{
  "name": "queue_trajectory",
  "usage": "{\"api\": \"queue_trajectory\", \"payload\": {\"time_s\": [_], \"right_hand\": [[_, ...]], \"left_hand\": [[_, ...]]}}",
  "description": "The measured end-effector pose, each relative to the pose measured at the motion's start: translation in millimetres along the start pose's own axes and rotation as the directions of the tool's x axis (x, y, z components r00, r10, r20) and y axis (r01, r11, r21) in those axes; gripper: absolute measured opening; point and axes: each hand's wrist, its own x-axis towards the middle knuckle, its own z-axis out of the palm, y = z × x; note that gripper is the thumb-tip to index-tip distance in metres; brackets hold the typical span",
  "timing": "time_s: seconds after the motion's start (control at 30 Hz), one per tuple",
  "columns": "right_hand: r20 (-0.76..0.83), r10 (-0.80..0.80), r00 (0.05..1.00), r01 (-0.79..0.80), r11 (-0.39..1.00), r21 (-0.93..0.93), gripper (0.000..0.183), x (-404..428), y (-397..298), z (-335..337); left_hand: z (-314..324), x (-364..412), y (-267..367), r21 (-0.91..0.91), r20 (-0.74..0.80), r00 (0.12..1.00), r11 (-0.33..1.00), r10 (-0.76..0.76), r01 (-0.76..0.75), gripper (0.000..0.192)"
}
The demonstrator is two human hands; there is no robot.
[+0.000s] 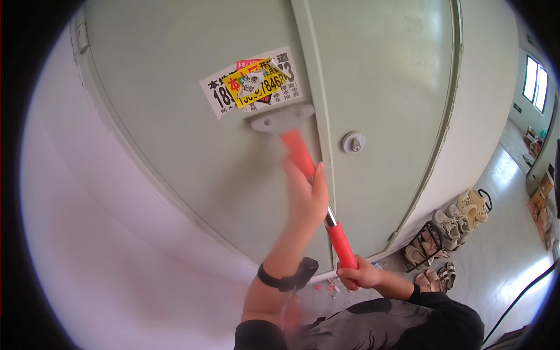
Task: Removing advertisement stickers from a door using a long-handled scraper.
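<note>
Both my hands grip a long-handled scraper with red grips and a metal shaft. My left hand, a little blurred, wraps the upper part of the handle. Lower down, my right hand closes around the end of the bottom grip. The wide metal blade head is at the pale green door, just below a patch of overlapping stickers. A white sticker with printed writing lies underneath, and a yellow sticker covers its middle. Torn white paper shows on the yellow one.
A round lock cylinder protrudes from the right door panel. Small scraps litter the floor by the door's foot. To the right, a black shoe rack holds shoes, with clogs beyond and sandals beside it. A black cable hangs at lower right.
</note>
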Motion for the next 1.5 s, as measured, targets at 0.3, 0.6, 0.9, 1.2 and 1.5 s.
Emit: {"api": "queue_trajectory", "payload": {"time_s": [0.3,0.6,0.9,1.2,1.5], "right_hand": [[-0.073,0.015,0.997,-0.015,1.000,-0.002,0.033,-5,0,0],[-0.031,0.016,0.999,-0.013,0.993,0.115,0.028,0,14,25],[0.361,-0.111,0.926,-0.099,0.851,0.515,0.018,6,12,48],[0.142,-0.062,0.988,0.111,0.924,-0.365,0.024,12,39,5],[0.434,-0.805,0.404,0.376,-0.286,-0.881,0.016,45,-209,43]], "left_hand": [[-1,-1,26,-0.211,0.054,0.978,0.955,-0.203,0.210,0.037],[-17,-1,29,-0.152,0.081,0.986,0.976,-0.144,0.155,0.031],[-35,11,51,0.182,0.117,0.992,0.983,-0.054,0.032,0.035],[-59,-58,16,-0.330,-0.035,0.991,0.937,-0.133,0.114,0.034],[-81,-142,-14,-0.324,-0.095,0.942,0.905,-0.322,0.277,0.031]]}}
